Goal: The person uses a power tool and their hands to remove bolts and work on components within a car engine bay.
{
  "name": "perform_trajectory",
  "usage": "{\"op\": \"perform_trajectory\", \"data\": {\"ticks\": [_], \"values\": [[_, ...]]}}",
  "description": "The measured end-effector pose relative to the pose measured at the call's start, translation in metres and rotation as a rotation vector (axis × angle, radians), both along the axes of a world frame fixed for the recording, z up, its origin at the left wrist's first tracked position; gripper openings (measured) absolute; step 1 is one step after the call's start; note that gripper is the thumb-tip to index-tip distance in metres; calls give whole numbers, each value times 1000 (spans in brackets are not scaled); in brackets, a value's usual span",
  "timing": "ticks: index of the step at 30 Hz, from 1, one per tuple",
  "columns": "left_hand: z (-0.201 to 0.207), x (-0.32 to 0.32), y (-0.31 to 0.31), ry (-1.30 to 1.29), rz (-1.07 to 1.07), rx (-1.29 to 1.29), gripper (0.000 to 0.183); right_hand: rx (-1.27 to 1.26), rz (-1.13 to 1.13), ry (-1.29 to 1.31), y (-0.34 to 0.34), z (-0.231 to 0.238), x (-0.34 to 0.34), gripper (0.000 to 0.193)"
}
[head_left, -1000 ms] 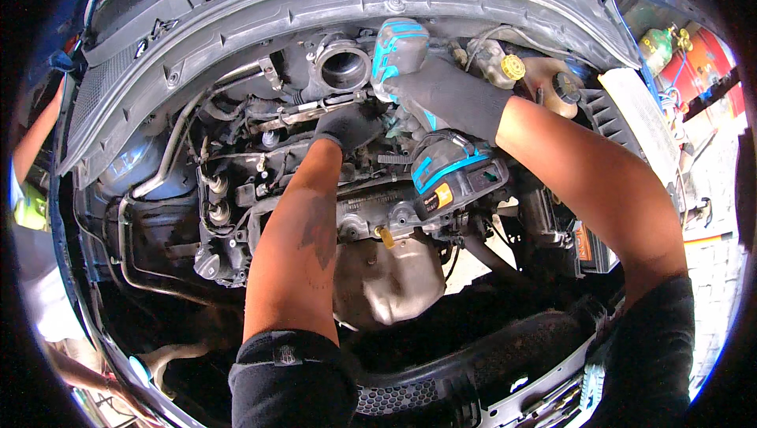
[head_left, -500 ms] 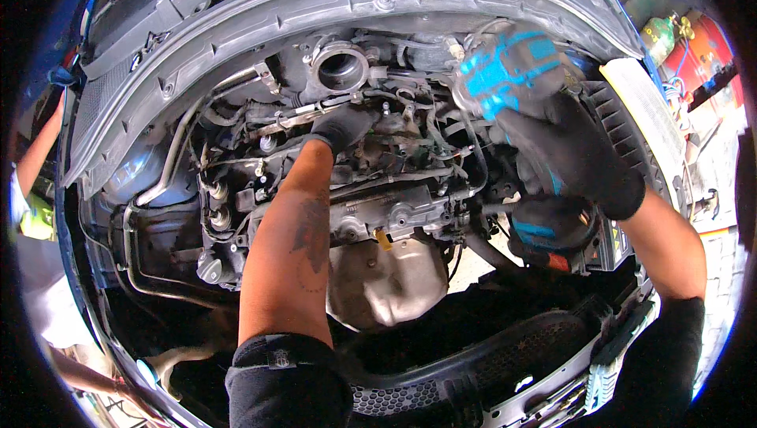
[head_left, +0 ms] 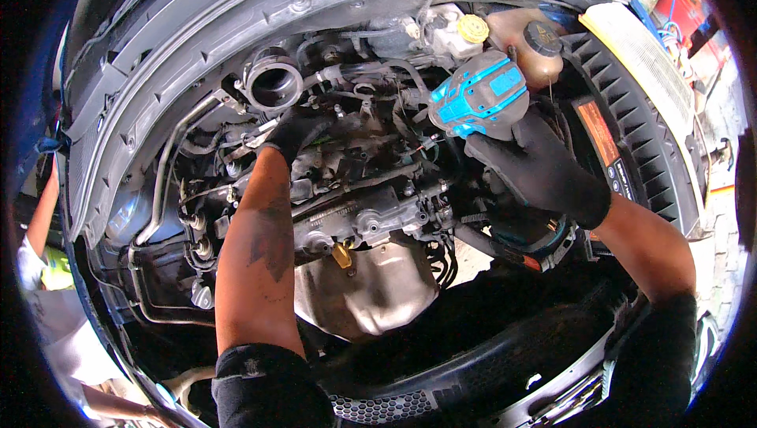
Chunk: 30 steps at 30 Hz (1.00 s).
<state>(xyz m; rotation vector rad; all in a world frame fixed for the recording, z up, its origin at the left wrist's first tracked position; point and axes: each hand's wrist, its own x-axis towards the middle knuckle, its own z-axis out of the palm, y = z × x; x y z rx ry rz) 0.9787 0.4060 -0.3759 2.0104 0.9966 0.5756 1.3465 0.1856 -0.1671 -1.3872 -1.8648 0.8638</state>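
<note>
My right hand (head_left: 544,175), in a black glove, is wrapped round the grip of a teal and black cordless impact wrench (head_left: 482,95). The wrench is held over the right side of the engine, its battery end low beside the battery area. Its front end points left toward the engine; I cannot make out a socket on it. My left hand (head_left: 298,132), gloved in black too, reaches down onto the top of the engine (head_left: 371,219), just below the round intake opening (head_left: 273,85). Its fingers are lost among dark parts and hoses.
Behind the wrench stand a reservoir with a yellow cap (head_left: 473,29) and a brownish tank with a black cap (head_left: 542,40). A yellow dipstick handle (head_left: 341,254) sticks up above the metal heat shield (head_left: 367,290). Another person's arm (head_left: 41,211) shows at the far left.
The view has shifted, so the engine sits further left. The wrench, blurred before, is now sharp and slightly right relative to the engine, with both reservoirs uncovered. My left hand stays near the same spot.
</note>
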Motion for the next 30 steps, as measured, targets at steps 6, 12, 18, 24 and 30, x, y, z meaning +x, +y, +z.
{"op": "perform_trajectory", "data": {"ticks": [6, 12, 18, 24, 30], "values": [[26, -3, -11, -172, 222, -482, 16, 29, -14, 161, -10, -25, 4, 30], [21, -9, -11, -29, -98, 277, 18, 65, -57, 73, -23, -47, 1, 33], [65, 16, -35, 242, 32, 139, 19, 113, -106, -41, -28, -68, 11, 34], [67, 10, -34, 477, -114, 545, 18, 134, -84, -8, -31, -73, 9, 31], [69, 8, -37, 449, -102, 536, 25, 190, -69, -28, -39, -58, 2, 27]]}}
